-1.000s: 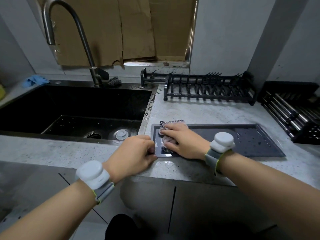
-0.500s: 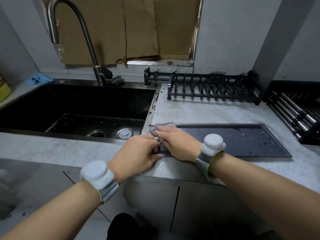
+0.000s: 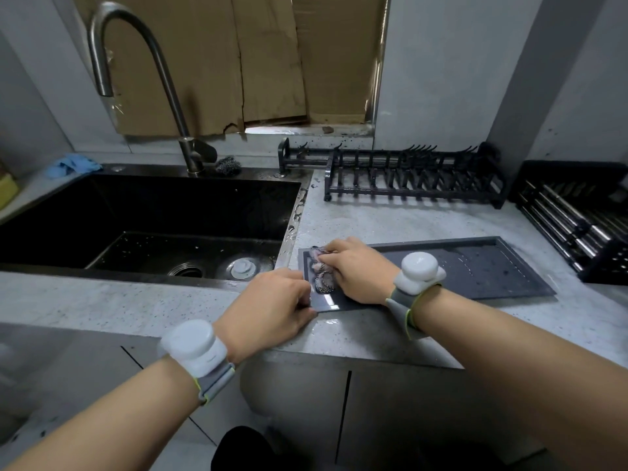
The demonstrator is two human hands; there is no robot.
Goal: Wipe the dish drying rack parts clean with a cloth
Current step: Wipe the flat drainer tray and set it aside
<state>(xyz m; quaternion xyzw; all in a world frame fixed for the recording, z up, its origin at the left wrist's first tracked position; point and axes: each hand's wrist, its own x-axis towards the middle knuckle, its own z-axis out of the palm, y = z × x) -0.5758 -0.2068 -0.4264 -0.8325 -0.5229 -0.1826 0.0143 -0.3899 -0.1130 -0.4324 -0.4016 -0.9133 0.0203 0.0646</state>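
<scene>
Two hands meet at the centre of the frame over a dark grey drip tray (image 3: 475, 266) that lies flat on a pale speckled stone counter (image 3: 390, 226). The right hand (image 3: 356, 270) presses a bunched, patterned cloth (image 3: 321, 271) against the tray's left end, its fingers curled over the fabric, while the left hand (image 3: 272, 304) pinches the tray's near left corner with curled fingers. Water beads dot the tray's right half, and a wet sheen shows on the counter just below its near left corner. Each wrist carries a white puck on a grey strap. Left of the tray, a deep black sink (image 3: 170, 215) is sunk into the counter, droplets scattered on its floor and along its right rim, with a drain opening and a pale stopper near its lower right. A tall curved steel faucet (image 3: 149, 59) rises in the upper left of the frame, a steel scourer (image 3: 227, 163) just beside its base, and blue gloves (image 3: 73, 164) lie at the far left. A black slatted dish rack (image 3: 414, 178) stands against the grey back wall in the upper right, and another black rack part with steel rods (image 3: 577, 219) sits at the right edge. Brown cardboard (image 3: 238, 62) covers the window at top centre. Grey cabinet fronts fill the lower frame beneath the counter edge.
</scene>
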